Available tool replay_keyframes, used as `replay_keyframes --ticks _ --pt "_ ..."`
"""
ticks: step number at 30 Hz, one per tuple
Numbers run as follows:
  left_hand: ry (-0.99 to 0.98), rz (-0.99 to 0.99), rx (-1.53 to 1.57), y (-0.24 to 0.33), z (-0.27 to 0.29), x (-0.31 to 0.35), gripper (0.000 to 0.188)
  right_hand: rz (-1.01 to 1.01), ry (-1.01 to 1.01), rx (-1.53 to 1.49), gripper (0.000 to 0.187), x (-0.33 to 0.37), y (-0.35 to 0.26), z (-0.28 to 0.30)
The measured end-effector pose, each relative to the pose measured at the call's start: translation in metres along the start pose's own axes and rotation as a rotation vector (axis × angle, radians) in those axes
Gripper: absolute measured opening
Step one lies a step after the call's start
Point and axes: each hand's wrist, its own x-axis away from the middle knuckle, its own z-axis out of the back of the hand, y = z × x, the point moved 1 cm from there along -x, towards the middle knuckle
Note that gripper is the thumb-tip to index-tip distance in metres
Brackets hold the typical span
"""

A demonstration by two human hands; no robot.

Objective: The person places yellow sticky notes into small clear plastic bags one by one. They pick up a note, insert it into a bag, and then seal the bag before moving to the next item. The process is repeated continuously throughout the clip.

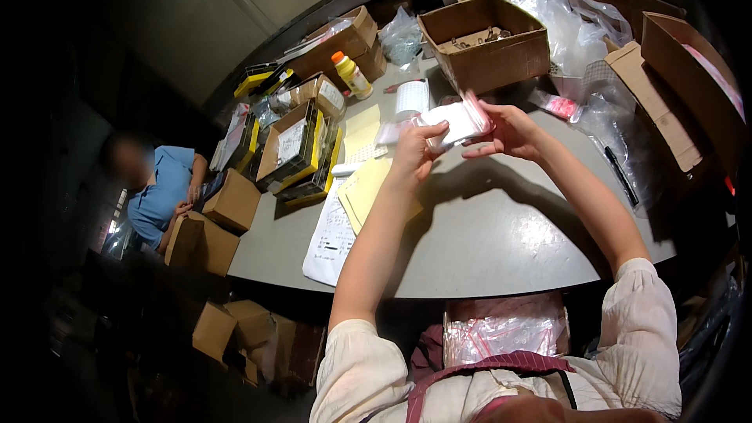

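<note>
My left hand (415,153) grips a stack of small clear plastic bags (458,127) with reddish edges, its thumb pressed on top. At the stack's right end, my right hand (509,131) has the edge between its thumb and fingers, the lower fingers partly spread. The bags are held above the grey table (486,243), and their far edge is blurred. Just beyond my left hand stands a roll of white labels (413,98). Yellow paper sheets (364,190) and a handwritten white sheet (323,247) lie left of my left forearm.
An open cardboard box (493,63) with small metal parts stands beyond my hands. A yellow bottle with an orange cap (352,76) is near yellow-black bins (291,145). At right are a black marker (620,175) and a red-and-clear packet (558,106). A person in blue (160,188) sits at left.
</note>
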Motion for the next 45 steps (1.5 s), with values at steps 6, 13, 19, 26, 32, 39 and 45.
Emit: replay_keyframes --ticks 6,13,19,26,32,39,45 --pt "0.121 -0.111 -0.293 -0.005 0.003 0.036 0.038 -0.139 0.073 0.407 0.062 -0.002 0.025 -0.002" --pt "0.522 -0.156 -0.354 0.031 0.078 0.091 0.045 0.099 -0.138 0.378 0.041 0.031 -0.028 -0.018" --pt "0.741 0.046 -1.120 0.026 0.216 0.092 0.086 0.059 0.109 1.086 0.027 0.022 -0.015 -0.019" --pt "0.612 0.161 -1.239 0.024 0.179 0.100 0.088 -0.175 -0.300 0.710 0.036 0.018 0.045 -0.067" --pt "0.731 -0.028 -1.264 0.008 0.180 0.114 0.061 -0.242 -0.307 1.276 0.028 -0.041 0.078 -0.063" --pt "0.783 -0.563 -0.147 0.032 0.244 0.169 0.040 0.674 -0.266 1.817 0.052 -0.081 0.097 -0.071" --pt "0.411 -0.439 0.100 0.063 0.169 0.231 0.043 0.484 -0.535 2.152 0.075 -0.035 0.143 -0.052"
